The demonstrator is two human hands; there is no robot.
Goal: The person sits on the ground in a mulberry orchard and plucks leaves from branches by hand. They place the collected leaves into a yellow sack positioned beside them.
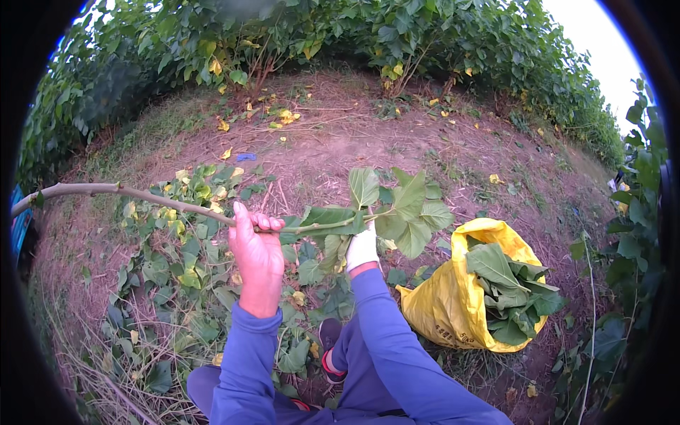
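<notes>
A long leafy branch stretches across in front of me, its bare thick end reaching the left rim. My bare left hand grips it near the middle, thumb raised along the stem. My right hand, in a white glove, is at the leafy end; leaves hide its fingers, so their grip is unclear. Broad green leaves stand out around and beyond that glove. To the right of my right arm a yellow woven sack leans with its mouth open, stuffed with green leaves.
Fallen green and yellow leaves litter the soil below the branch. Dry stalks lie at lower left. Leafy bushes line the far side, with more foliage at right. A blue object shows at the left edge.
</notes>
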